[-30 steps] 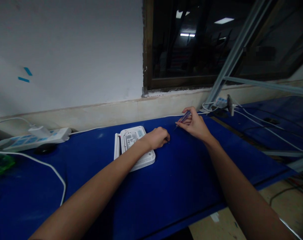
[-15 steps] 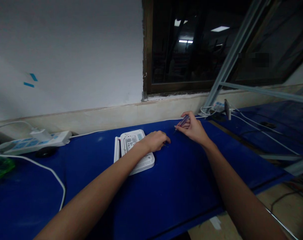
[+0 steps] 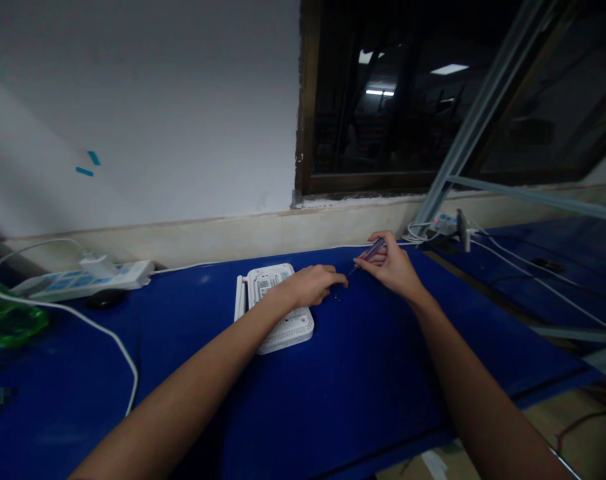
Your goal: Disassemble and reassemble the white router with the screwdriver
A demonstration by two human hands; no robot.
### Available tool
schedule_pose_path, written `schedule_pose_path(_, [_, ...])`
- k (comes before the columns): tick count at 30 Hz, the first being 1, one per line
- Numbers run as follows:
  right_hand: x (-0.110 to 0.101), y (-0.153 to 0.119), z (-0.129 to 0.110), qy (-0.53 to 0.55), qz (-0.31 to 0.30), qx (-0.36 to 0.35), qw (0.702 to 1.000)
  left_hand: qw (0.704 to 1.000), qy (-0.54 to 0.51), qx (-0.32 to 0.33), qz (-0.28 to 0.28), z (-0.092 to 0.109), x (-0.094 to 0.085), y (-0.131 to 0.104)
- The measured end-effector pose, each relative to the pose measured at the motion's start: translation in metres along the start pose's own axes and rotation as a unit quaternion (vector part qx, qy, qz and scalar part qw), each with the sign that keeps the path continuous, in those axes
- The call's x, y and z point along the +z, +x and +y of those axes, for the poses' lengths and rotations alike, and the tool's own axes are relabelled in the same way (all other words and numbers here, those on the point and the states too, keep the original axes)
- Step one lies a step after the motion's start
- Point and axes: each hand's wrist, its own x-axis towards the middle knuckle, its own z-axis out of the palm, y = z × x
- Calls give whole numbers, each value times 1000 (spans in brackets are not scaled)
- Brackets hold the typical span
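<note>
A white router-like device (image 3: 303,327) with a label and an antenna folded along its left side lies on the blue table (image 3: 343,400). Over its right part is my left hand (image 3: 315,285), index finger reaching out above the table and the others curled; nothing shows in it. Just below those fingertips lie tiny screws (image 3: 337,297). My right hand (image 3: 390,267) is closed round a screwdriver (image 3: 373,251) with a purplish, see-through handle, its thin tip slanting down left toward my left fingertips without touching them.
A power strip (image 3: 143,272) with a white plug, a dark mouse-like object (image 3: 106,299) and a green plastic bag (image 3: 20,323) lie at the left. A white cable curves nearby. At the right back stand a metal frame (image 3: 445,170) and a small upright object (image 3: 463,230).
The whole view has shifted a little. My left index finger is stretched out further, and the tiny screws below it show more clearly. The screwdriver stays in my right hand.
</note>
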Motion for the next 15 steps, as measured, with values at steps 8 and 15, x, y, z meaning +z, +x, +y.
schedule_pose_path(8, [35, -4, -19, 96, 0, -6, 995, 954, 57, -295, 4, 39, -18, -65])
schedule_pose_path(15, [68, 3, -53, 150, -36, 0, 988, 973, -62, -166, -148, 25, -47, -115])
